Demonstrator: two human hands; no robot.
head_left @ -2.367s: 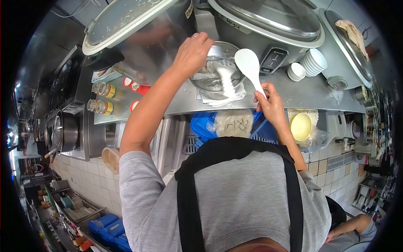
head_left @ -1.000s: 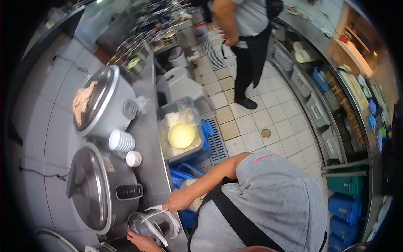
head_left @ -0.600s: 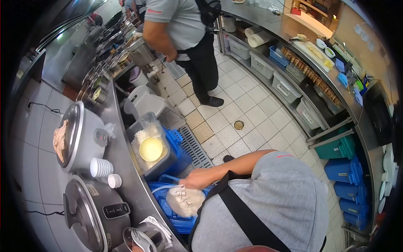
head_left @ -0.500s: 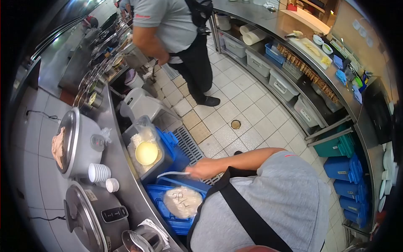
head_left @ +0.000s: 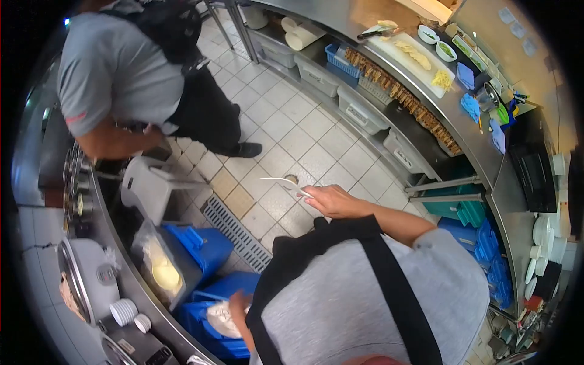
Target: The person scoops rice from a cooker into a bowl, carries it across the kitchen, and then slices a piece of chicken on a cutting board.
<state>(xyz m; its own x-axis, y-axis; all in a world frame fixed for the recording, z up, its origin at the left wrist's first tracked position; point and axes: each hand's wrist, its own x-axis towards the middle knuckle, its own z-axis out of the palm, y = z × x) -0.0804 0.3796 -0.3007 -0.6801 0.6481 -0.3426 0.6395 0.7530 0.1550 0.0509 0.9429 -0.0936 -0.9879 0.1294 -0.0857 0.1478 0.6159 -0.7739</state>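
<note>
My right hand is closed around the end of a thin white curved utensil, held above the tiled floor. Lower down, my left hand touches a clear bag of pale contents that lies in a blue bin; its fingers show partly and look spread over the bag. Left of the hands, a grey bin holds a plastic bag and a pale yellow bowl.
A co-worker stands at the upper left, near a grey plastic chair. A steel counter with cookers and white cups runs along the left. Another counter carries a cutting board. A floor grate lies between.
My right hand has moved away from the bins with the white utensil. My left hand has come into view at the bag. The view has turned right, and the co-worker appears further left.
</note>
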